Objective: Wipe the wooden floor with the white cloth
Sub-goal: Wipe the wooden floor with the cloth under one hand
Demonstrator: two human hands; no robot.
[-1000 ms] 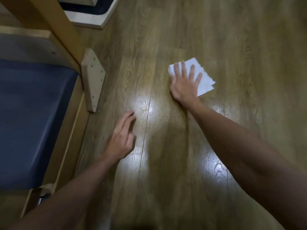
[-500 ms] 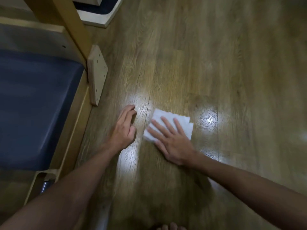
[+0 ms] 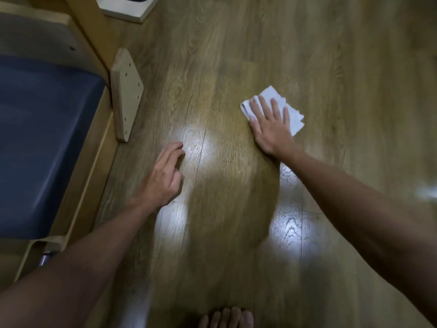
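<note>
The wooden floor [image 3: 236,67] fills most of the view, brown planks with bright light reflections. A folded white cloth [image 3: 294,116] lies on it right of centre. My right hand [image 3: 272,129] presses flat on the cloth with fingers spread, covering most of it. My left hand [image 3: 165,176] rests on the floor left of centre, fingers loosely curled and holding nothing, about two hand widths from the cloth.
A wooden chair with a blue seat [image 3: 42,138] and a slanted wooden leg bracket [image 3: 126,93] stands at the left. A white-edged panel [image 3: 127,10] lies at the top. My bare toes [image 3: 227,318] show at the bottom edge.
My right hand slid the cloth from near my left hand back out to the upper right. My left hand stayed in place on the floor.
</note>
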